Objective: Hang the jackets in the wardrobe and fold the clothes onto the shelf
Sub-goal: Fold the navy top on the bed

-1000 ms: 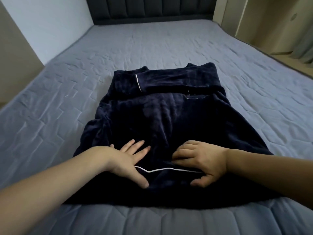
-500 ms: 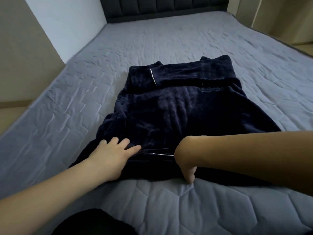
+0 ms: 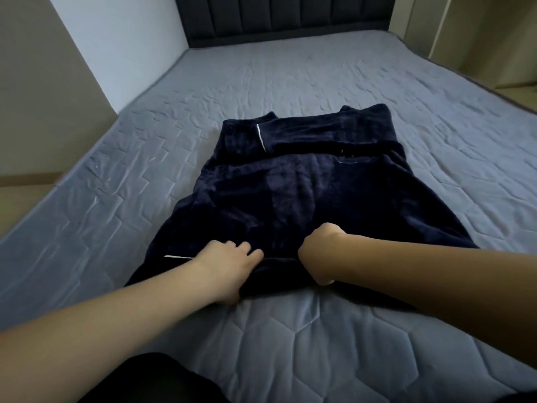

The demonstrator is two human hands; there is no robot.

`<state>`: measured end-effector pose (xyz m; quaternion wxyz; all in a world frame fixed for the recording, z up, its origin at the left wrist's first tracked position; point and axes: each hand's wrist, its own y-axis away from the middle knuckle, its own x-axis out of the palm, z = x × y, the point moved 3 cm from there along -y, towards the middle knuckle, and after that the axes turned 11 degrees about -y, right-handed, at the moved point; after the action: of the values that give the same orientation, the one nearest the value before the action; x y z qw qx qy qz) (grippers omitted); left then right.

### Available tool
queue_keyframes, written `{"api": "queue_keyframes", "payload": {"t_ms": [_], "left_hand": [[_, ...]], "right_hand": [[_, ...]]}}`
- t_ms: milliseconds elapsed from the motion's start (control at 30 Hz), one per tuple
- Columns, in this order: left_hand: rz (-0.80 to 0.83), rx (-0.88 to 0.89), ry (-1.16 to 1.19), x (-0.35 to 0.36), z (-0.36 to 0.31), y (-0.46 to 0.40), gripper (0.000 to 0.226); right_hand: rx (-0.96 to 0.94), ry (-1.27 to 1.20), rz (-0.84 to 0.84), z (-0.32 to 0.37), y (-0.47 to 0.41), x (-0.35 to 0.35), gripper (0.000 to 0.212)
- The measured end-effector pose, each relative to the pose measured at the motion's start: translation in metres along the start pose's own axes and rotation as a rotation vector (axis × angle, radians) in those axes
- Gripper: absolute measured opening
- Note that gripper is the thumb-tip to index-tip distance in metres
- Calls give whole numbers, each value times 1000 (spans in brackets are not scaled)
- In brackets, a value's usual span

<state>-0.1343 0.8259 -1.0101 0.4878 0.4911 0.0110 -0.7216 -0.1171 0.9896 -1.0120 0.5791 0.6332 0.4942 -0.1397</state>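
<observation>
A dark navy plush garment [image 3: 293, 196] with thin white piping lies flat on the grey quilted bed [image 3: 290, 338], its sleeves folded across the far end. My left hand [image 3: 229, 269] grips the near hem, thumb tucked under the cloth and fingers curled on top. My right hand [image 3: 318, 254] grips the same hem a little to the right, its fingers hidden under the fabric. The near edge of the garment is bunched between both hands.
A dark padded headboard [image 3: 284, 18] stands at the bed's far end. A beige panel [image 3: 35, 91] and white wall run along the left side, beige wardrobe doors [image 3: 479, 39] at the right. Dark clothing [image 3: 151, 382] shows at the bottom edge.
Both hands went from lying on top of the garment to its near hem and took hold of it. The view shifted back and to the left.
</observation>
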Motion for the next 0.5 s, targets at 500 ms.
{"api": "queue_keyframes", "payload": {"t_ms": [500], "left_hand": [[127, -563, 49, -63, 131, -86, 28]], "right_hand": [[649, -467, -12, -224, 40, 7, 73]]}}
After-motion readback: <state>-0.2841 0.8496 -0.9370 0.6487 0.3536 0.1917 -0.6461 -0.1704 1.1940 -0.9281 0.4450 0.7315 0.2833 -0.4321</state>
